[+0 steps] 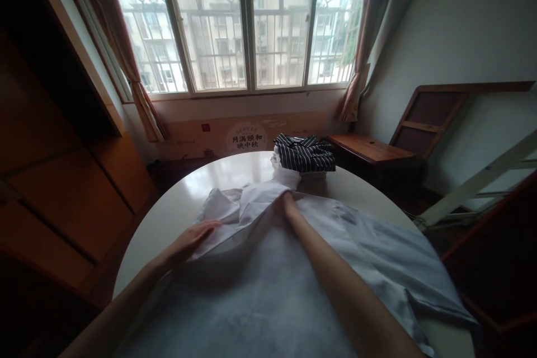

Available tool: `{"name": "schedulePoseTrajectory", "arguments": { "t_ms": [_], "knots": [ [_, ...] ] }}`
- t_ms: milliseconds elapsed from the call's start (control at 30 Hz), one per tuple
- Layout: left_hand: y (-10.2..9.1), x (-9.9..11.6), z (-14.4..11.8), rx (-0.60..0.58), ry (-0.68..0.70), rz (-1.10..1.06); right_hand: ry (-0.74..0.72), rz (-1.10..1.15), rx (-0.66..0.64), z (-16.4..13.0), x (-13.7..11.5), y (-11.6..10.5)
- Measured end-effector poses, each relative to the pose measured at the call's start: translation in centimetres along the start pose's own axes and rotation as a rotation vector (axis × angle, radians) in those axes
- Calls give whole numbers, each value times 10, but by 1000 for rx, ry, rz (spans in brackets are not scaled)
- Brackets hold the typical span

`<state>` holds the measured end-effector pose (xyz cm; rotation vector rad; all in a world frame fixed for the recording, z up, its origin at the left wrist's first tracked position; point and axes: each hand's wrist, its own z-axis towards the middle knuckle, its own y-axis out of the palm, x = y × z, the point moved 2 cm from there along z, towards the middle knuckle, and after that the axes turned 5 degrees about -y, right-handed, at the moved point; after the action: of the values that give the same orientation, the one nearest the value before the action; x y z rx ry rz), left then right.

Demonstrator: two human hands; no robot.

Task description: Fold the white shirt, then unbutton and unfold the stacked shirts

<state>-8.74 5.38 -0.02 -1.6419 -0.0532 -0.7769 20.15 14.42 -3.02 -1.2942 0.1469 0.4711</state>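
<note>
Your left hand [193,238] flat on shirt [268,268], fingers spread | right hand [288,204] at its collar, fingers hidden, grip unclear | striped pile [305,154] beyond shirt, on bench [176,207].

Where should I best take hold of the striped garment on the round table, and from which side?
Grip the striped garment at its near folded edge, coming from the person's side over the white shirt. It lies folded on a small stack at the table's far rim, so that edge faces the hands and lifts cleanly; pinching the top would likely unfold it.
</note>
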Motion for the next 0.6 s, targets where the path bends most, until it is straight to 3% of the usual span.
{"name": "schedulePoseTrajectory", "arguments": {
  "t_ms": [100, 200, 333, 500, 600],
  "knots": [
    [-6, -1, 35, 214, -65, 46, 1, -13, -5, -3, -1, -5],
    [-2, -8, 69, 307, -72, 237, -16, -29, -7, -5, -3, -8],
    [1, -25, 94, 324, -104, 332, -44, -49, -31, 2, -4, -5],
    [-5, -46, 101, 284, -197, 354, -80, -57, -79, 16, -8, -5],
    [-5, -51, 103, 300, -203, 364, -73, -31, -41, 15, -12, -8]
  ]
}}
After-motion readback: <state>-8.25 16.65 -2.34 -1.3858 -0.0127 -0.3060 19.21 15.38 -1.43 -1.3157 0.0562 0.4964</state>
